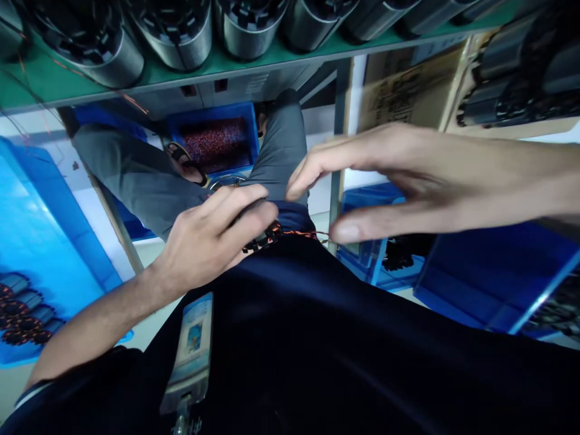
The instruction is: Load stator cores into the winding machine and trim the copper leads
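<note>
My left hand [222, 229] is closed around a motor stator [263, 240] in my lap, covering most of it. Only the black slotted end shows past the fingers. From that end, twisted copper wires [301, 233] stick out to the right. My right hand [399, 181] is slightly blurred, its thumb and fingers spread apart. Its thumb tip is beside the free ends of the wires; whether they touch I cannot tell.
Several steel motor cylinders [251, 30] line the green bench [158, 75] ahead. A blue bin [254, 130] of reddish wire scraps is on the floor between my feet. More stators [27, 308] lie in a blue tray [58, 229] at left. Blue bins [489, 272] stand at right.
</note>
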The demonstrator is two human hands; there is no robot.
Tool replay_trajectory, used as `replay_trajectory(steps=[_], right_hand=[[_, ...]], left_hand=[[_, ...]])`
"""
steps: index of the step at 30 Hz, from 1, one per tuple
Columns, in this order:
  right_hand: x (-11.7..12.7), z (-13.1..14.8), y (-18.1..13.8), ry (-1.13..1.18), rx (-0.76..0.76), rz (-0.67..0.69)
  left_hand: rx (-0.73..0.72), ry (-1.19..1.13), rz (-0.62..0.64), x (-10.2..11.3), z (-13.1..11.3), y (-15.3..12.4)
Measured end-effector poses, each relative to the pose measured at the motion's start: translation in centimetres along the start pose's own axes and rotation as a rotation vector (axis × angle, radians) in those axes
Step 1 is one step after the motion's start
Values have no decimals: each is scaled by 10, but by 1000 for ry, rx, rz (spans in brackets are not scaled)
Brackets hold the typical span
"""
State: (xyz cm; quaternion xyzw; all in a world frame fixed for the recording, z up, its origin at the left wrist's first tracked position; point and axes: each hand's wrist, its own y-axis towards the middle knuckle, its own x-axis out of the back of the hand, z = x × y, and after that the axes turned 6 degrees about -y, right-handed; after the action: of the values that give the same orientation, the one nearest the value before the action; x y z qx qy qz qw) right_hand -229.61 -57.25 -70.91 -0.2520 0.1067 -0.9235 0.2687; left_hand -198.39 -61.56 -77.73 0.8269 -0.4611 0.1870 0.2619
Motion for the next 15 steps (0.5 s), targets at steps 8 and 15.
replay_trajectory(steps=[8, 15], right_hand=[[-46, -17, 5, 520, -156, 425], [-26, 3, -23, -92, 180, 8]], left_hand=[[22, -270, 114, 1, -2, 18], [648, -1143, 297, -12, -3, -19]])
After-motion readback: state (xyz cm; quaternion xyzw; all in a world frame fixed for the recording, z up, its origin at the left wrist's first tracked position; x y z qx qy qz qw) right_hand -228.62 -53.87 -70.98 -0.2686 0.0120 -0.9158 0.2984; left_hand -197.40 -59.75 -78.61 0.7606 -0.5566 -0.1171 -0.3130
